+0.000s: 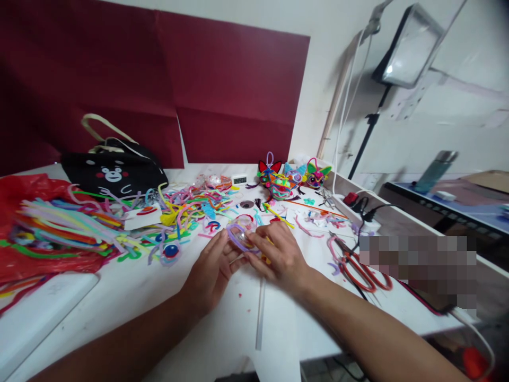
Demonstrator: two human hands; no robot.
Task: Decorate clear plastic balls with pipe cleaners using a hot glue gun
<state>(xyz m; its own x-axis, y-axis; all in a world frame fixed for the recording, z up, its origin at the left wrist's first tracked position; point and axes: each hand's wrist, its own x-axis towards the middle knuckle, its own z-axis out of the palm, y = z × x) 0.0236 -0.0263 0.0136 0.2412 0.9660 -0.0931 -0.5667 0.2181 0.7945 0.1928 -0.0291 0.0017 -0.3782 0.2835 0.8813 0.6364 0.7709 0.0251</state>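
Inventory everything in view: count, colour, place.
Craft piece: one, clear, purple-rimmed, in hands
Pipe cleaners: many, multicoloured, left
Plastic bag: one, red, left edge
Fabric bag: one, black, back left
Backdrop: one, maroon, wall
Eared ornaments: several, multicoloured, back right
Display: one, white, back centre
Scissors: one pair, orange-handled, right
Power strip: one, white, right
Lamp: one, dark-framed, upper right
Bottle: one, teal, far right
Table: one, white, underneath
Left hand: one, bare, centre
Right hand: one, bare, centre

hands (204, 270) (280, 252) 2 | scissors (349, 257) 1 | black bag (113, 172) 1 | bottle (435, 174) 1
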